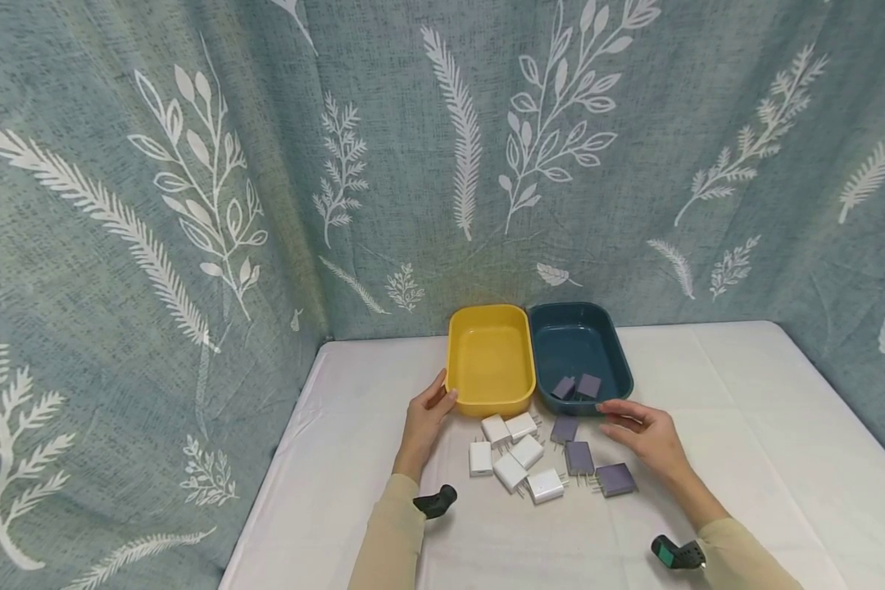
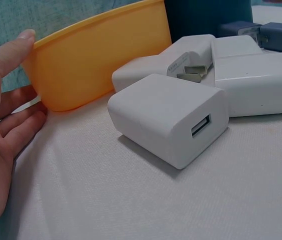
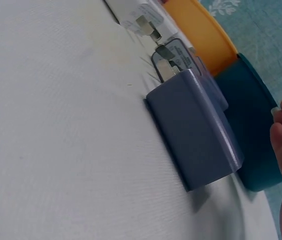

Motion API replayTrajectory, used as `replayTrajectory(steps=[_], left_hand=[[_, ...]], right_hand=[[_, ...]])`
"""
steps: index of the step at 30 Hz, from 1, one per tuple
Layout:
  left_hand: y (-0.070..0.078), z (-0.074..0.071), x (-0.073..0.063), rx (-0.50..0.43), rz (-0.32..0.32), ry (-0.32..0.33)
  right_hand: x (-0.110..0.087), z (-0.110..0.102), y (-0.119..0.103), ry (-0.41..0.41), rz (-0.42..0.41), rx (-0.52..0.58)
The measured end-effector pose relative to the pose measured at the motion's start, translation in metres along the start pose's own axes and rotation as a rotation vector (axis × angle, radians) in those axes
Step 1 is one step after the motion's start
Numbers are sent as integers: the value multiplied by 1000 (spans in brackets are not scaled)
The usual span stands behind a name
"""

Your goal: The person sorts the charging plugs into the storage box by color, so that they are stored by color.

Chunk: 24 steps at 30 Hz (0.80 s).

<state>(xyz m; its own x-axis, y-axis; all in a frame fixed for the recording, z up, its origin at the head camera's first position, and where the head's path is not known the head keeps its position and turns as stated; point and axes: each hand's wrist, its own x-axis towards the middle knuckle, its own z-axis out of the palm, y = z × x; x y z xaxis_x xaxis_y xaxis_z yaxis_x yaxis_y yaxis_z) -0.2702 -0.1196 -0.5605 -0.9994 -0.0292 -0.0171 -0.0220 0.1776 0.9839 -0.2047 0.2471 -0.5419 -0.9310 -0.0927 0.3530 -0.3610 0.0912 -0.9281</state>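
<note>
My left hand (image 1: 424,424) touches the near left corner of a yellow tray (image 2: 101,55), thumb at the rim and fingers against the outer wall. By the near right corner of a dark blue tray (image 1: 619,360) is my right hand (image 1: 645,434), its fingers loosely bent with nothing held. Two purple charger plugs (image 1: 588,385) lie inside the blue tray. Three more purple plugs (image 3: 196,130) are on the cloth before it. Several white USB charger plugs (image 2: 166,120) lie in a loose group in front of the yellow tray, metal prongs showing on some.
The two trays stand side by side at the back of a table with a white cloth (image 1: 715,410). A grey-green curtain with white leaf prints (image 1: 413,164) hangs behind and at both sides. Each wrist carries a small black device (image 1: 437,501).
</note>
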Motion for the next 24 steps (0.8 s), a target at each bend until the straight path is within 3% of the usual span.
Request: replayTrajectory(steps=[7, 15, 24], left_hand=[[2, 0, 0, -15, -18, -12], [6, -4, 2, -17, -50, -40], [-1, 0, 2, -30, -4, -8]], right_hand=[[-2, 2, 5, -38, 19, -54], [-3, 5, 7, -73, 97, -100], [-6, 6, 9, -131, 171, -105]])
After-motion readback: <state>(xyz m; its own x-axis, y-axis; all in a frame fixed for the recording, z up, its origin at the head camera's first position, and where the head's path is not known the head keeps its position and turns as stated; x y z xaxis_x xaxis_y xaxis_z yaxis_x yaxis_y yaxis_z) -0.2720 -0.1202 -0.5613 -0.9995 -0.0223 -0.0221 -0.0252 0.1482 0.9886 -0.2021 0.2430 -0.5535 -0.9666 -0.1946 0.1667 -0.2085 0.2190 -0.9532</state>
